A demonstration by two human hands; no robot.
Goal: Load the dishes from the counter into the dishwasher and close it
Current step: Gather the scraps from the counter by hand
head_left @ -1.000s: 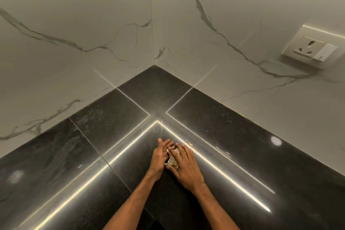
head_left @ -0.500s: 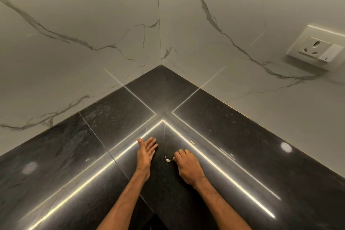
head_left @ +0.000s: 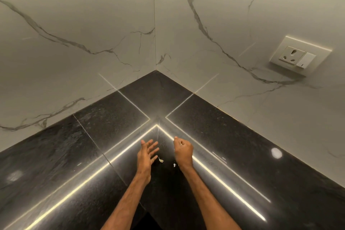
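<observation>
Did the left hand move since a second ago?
Yes. The left hand has slid left, toward the counter seam, away from the right hand it was touching, which pinches a pale scrap.

Both forearms reached forward; the left hand was open, fingers spread, while the right hand curled, pinching a pale scrap.

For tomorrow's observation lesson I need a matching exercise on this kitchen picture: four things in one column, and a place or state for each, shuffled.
1 left hand
2 right hand
3 socket
4 loose scrap

A on the wall
B lying on the counter
C fingers spread
D curled round a pale bit

Pairs: 1-C, 2-D, 3-A, 4-B
</observation>
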